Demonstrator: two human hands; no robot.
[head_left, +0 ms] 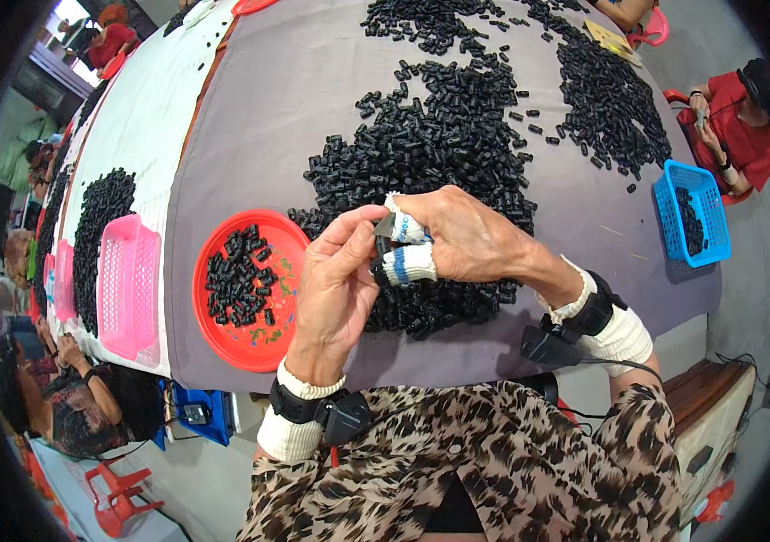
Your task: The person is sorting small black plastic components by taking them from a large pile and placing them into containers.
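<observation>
My two hands meet over the near edge of a large pile of small black cylindrical parts (421,135). My right hand (480,235) is closed, with white, blue-marked cloth covers (410,264) on its thumb and a finger. A small flat grey blade (385,225) sticks out of its grip toward my left fingertips. My left hand (335,280) is closed too, thumb and index finger pinched near the blade; what they hold is hidden. Left of that hand, a round red tray (207,318) holds a heap of the same black parts.
At the right, a blue basket (713,217) with black parts stands by the table edge, near a person in red (742,135). Pink baskets (129,307) and more black parts line the white table at left. Another pile (606,99) lies at far right.
</observation>
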